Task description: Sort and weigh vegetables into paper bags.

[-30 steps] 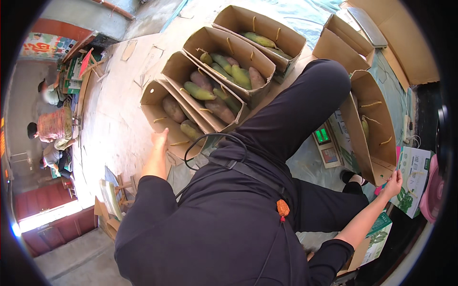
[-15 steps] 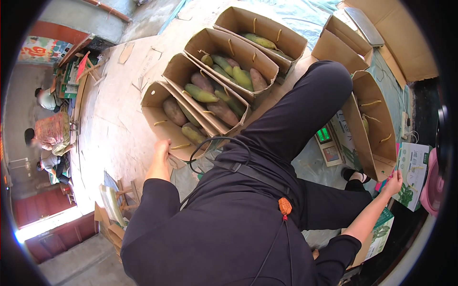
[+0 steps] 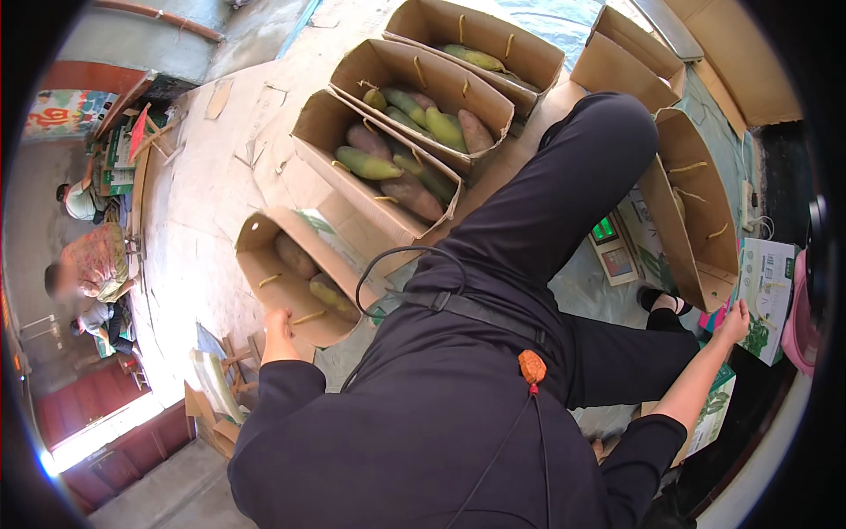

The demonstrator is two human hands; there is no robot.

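My left hand (image 3: 279, 328) is closed on the near end of an open cardboard box (image 3: 256, 242) with yellow rope handles. Large mangoes (image 3: 331, 298) lie inside it. This box stands apart from a second box (image 3: 401, 231), which holds more green and reddish mangoes (image 3: 368, 164). At the right, my right hand (image 3: 733, 324) is closed, with its fingertips at the near corner of another open cardboard box (image 3: 705, 251). Little of that box's contents shows past its wall. A scale (image 3: 617, 263) with a lit green display sits beside it.
Two more boxes of mangoes (image 3: 448, 130) stand beyond the second one. An open box (image 3: 621, 75) is at the back right. White and green printed cartons (image 3: 767, 304) and a pink basin (image 3: 800, 313) are at the far right. Other people (image 3: 92, 260) are at the left.
My left hand has pulled its box left and toward me, opening a gap from the neighbouring box. My right hand stays at the right-hand box. The view has shifted slightly.
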